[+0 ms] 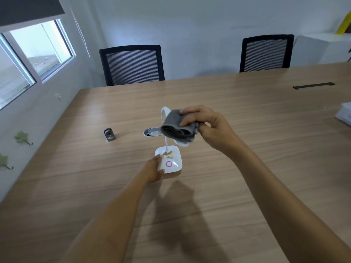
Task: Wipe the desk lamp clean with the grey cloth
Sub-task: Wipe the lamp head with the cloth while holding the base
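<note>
A small white desk lamp stands on the wooden table; its square base (171, 161) has a pink ring and some brownish crumbs on top. A thin white neck (163, 112) loops up from the base. My left hand (154, 170) grips the base's left edge. My right hand (207, 126) holds the folded grey cloth (177, 127) in the air above the base, in front of the lamp's neck. The cloth hides most of the lamp head; only a white edge shows beneath it.
A small metal cylinder-like object (109, 134) sits on the table to the left. An oval cable grommet (152, 131) lies behind the lamp. Two black mesh chairs (133, 65) stand at the far edge. A white packet (344, 115) lies at the right edge.
</note>
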